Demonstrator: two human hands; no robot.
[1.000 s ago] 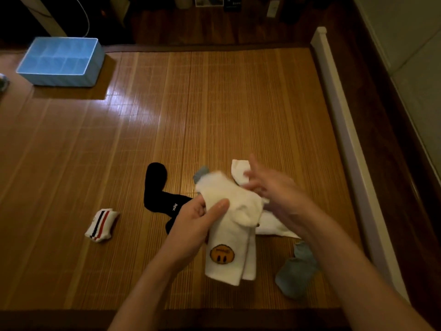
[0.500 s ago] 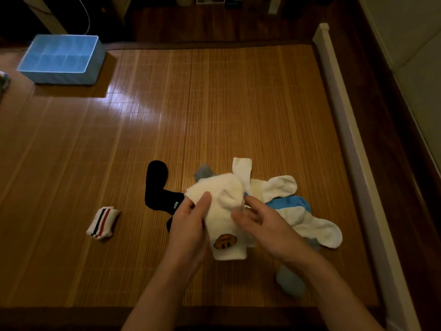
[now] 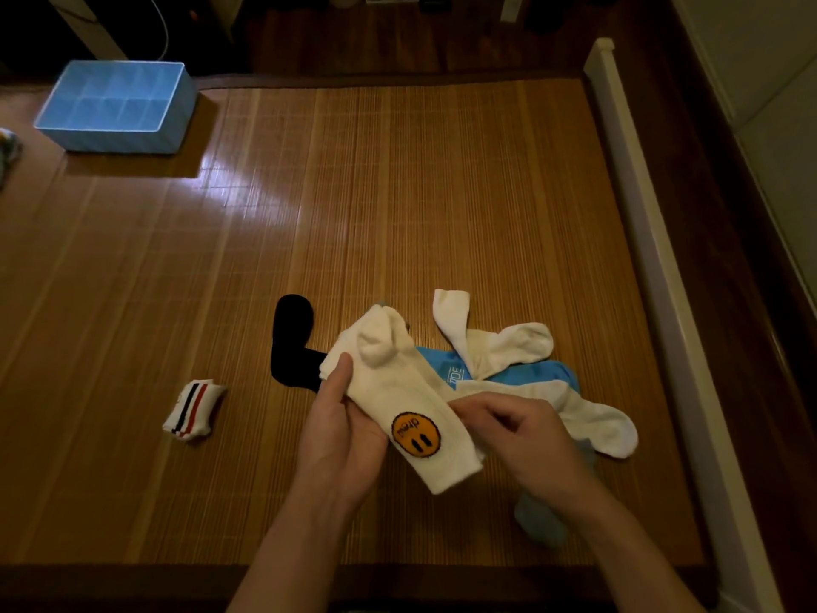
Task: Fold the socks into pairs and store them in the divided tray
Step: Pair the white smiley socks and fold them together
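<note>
My left hand (image 3: pixel 338 431) grips a cream pair of socks (image 3: pixel 398 382) with a yellow smiley badge, thumb on top. My right hand (image 3: pixel 521 440) pinches the same pair at its right edge near the cuff. Under and behind them lies a pile: a black sock (image 3: pixel 292 338), a bright blue sock (image 3: pixel 446 369), and white socks (image 3: pixel 508 347). A pale blue sock (image 3: pixel 541 519) shows below my right wrist. A folded white pair with red and navy stripes (image 3: pixel 194 411) lies to the left. The blue divided tray (image 3: pixel 117 106) stands at the far left corner.
Everything sits on a bamboo mat (image 3: pixel 398 192). A white rail (image 3: pixel 654 258) runs along the mat's right side. A patterned cloth item (image 3: pixel 6 148) peeks in at the left edge beside the tray.
The smiley pair has been unfolded from a short bundle and now lies stretched diagonally across my left palm. My right hand moved from its middle to its right edge.
</note>
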